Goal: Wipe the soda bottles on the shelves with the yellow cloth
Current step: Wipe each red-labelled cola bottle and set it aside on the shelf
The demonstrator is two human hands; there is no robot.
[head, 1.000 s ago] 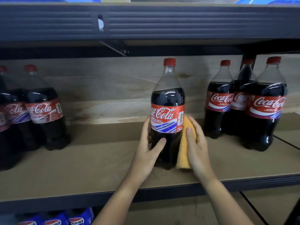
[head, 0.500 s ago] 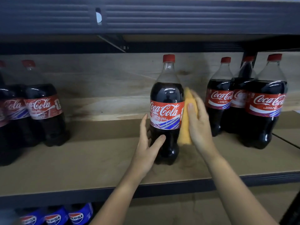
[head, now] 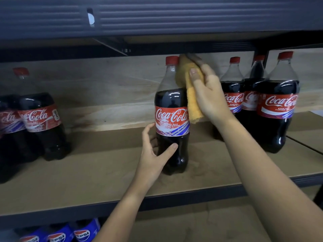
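1. Centre Coca-Cola bottle [head: 172,119] stands upright on the brown shelf board [head: 96,172], apart from the other bottles, red cap on.
2. Left hand [head: 153,154] grips the lower body of that bottle below the label, thumb across the front, fingers curled round the left side.
3. Right hand [head: 208,95] holds the yellow cloth [head: 191,100], thumb pinching it from the front, and presses it against the bottle's right shoulder and neck.
4. Cloth top reaches about cap level, blurred there; lower end hangs beside the top of the label.
5. Three Coca-Cola bottles [head: 277,105] clustered on the right of the same shelf, upright, touching each other, partly behind the right forearm.
6. More Coca-Cola bottles [head: 40,117] at the left edge, upright, well apart from the centre one.
7. Pepsi bottles [head: 82,233] on the shelf below, bottom left, only tops visible.
8. Dark metal shelf beam [head: 174,18] across the top.
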